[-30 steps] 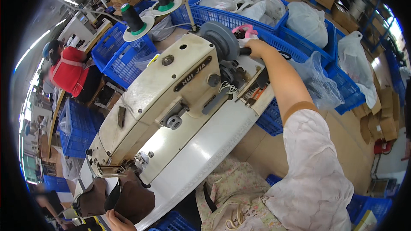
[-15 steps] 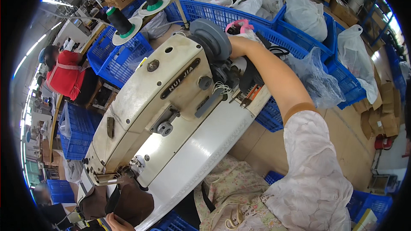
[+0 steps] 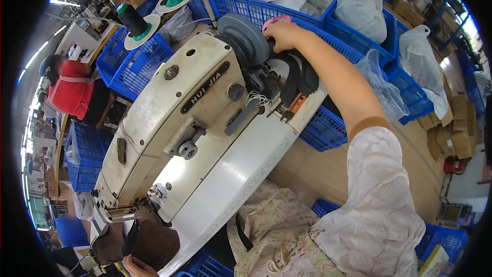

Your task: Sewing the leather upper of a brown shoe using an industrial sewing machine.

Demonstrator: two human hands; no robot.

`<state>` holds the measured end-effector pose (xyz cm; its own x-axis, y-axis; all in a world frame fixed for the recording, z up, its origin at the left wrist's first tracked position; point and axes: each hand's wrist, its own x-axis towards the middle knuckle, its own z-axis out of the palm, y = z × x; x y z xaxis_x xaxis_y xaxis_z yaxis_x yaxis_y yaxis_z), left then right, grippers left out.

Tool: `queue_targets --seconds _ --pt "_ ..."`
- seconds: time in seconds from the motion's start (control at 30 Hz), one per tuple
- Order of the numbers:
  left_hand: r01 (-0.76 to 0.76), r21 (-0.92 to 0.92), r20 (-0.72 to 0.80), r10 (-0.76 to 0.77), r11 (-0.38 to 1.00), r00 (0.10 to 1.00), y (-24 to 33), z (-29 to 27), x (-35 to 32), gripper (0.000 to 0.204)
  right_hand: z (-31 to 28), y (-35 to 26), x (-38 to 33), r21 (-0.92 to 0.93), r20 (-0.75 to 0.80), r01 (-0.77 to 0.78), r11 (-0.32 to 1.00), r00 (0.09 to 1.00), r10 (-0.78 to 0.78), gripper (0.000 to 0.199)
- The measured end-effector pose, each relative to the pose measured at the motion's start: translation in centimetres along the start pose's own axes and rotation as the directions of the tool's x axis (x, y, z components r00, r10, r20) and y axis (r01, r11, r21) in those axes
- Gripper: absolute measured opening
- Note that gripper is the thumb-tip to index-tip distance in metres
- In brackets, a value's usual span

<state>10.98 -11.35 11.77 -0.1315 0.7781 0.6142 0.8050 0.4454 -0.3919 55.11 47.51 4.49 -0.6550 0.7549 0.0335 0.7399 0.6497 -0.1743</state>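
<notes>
One dark brown workpiece [image 3: 160, 240], spread in two lobes with a black strip [image 3: 131, 237] between them, sits under the needle end of a cream sewing machine [image 3: 154, 123], at the lower left of the view. Its right lobe lies over the edge of the white worktop [image 3: 225, 187]. The left hand [image 3: 139, 268] is at the near edge of the piece, a digit laid against it beside the black strip; the lower border cuts off the rest, so whether the fingers are pinched closed I cannot tell.

Along the machine's body, at the far end, stands a grey handwheel [image 3: 241, 40]. The right hand [image 3: 285, 36] is at its right rim, fingers curled downward — whether they close round anything is hidden. Below that hand, curved black strips [image 3: 295, 76] lie at the end of the worktop, next to an orange-handled tool [image 3: 295, 104] and loops of white cord [image 3: 259, 98]. A pink item [image 3: 277, 20] shows just behind the hand.

Beyond the machine, two black thread spools [image 3: 132, 22] stand on pale discs. Blue baskets [image 3: 225, 4] surround the station, several loaded with white plastic bags [image 3: 361, 15]; cardboard boxes [image 3: 453, 133] are stacked at the far right. At the left — well apart from the machine — is another person in red [image 3: 70, 92].
</notes>
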Motion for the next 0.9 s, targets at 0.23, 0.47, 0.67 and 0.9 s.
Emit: queue_targets --seconds 0.23,0.47,0.67,0.9 --pt "0.009 -0.033 -0.006 -0.009 0.999 1.0 -0.2 1.0 -0.1 0.002 -1.5 1.0 -2.4 -0.048 -0.034 -0.003 0.999 0.999 0.001 0.049" --pt "0.063 -0.093 0.07 -0.056 0.994 0.996 -3.4 3.0 -2.4 0.009 -4.1 -0.4 -5.8 -0.043 -0.082 0.022 0.999 0.996 -0.025 0.052" --pt "0.196 -0.109 0.172 -0.176 0.974 0.969 -5.0 3.5 -4.0 0.017 -7.0 -0.4 -12.8 0.266 -0.144 -0.013 0.964 0.988 0.053 0.045" --pt "0.161 -0.154 0.05 -0.155 0.975 0.987 -5.1 3.8 -2.8 0.012 -4.0 -5.7 -24.2 0.702 -0.003 -0.075 0.709 0.994 0.109 0.07"
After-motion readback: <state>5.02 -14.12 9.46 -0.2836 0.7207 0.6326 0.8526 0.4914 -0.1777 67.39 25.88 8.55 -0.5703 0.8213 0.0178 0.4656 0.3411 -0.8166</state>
